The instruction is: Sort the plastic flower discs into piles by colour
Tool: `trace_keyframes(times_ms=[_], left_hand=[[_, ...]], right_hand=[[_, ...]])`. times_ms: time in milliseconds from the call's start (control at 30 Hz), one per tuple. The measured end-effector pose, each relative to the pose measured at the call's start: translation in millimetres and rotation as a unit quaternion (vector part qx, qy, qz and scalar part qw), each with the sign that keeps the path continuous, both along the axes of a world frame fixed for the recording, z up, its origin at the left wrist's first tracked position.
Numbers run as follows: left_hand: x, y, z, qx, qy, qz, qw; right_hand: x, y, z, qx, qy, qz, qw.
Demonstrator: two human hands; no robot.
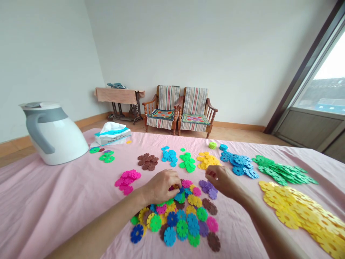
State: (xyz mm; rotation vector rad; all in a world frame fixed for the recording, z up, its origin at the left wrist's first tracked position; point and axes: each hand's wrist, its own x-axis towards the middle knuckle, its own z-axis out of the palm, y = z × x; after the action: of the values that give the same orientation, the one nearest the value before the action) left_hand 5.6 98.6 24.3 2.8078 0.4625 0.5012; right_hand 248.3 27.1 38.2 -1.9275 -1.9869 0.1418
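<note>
We curl our left grip (175, 187) above mixed snowflake discs (182, 227) and our right grip (211, 175) near purple discs (212, 193), but cannot tell if either is closed.

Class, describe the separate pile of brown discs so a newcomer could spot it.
On the pink tablecloth, start at the tissue box near the far edge. The brown pile lies to its right, closer to the viewer. It is all brown, unlike the nearer magenta pile and the light blue pile on its right.
</note>
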Motion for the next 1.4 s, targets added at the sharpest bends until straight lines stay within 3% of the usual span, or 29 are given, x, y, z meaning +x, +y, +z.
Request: trace_keyframes(times_ms=[133,267,633,967,1100,1233,1400], left_hand=[[-2.8,0.9,1.5,-0.010,-0.004,0.021,1.000],[-8.3,11.0,-3.0,-0.008,-0.014,0.057,0.998],[-9.4,29.7,-16.9,-0.091,-0.102,0.145,0.980],[-9.6,32.4,-24.2,-0.067,-0.123,0.164,0.976],[-10.5,31.6,-24.0,-0.064,-0.119,0.159,0.978],[-10.5,31.5,-24.8,-0.062,-0.119,0.159,0.978],[-9.9,31.3,-25.1,-0.070,-0.125,0.159,0.977]], right_hand=[[-44.3,-4.2,-7.2,0.043,0.093,0.113,0.988],[-68.7,-9.7,-11.9,0.046,0.105,0.174,0.978],[-85.0,-2.4,-24.3,0.063,0.000,0.152,0.986],[-88.7,3.1,-34.4,0.129,-0.120,0.176,0.969],[-82.6,5.8,-36.6,0.163,-0.070,0.104,0.979],[-50.4,9.6,-22.4,0.162,-0.022,-0.021,0.986],[16.1,2.7,4.3,0.027,-0.079,-0.120,0.989]])
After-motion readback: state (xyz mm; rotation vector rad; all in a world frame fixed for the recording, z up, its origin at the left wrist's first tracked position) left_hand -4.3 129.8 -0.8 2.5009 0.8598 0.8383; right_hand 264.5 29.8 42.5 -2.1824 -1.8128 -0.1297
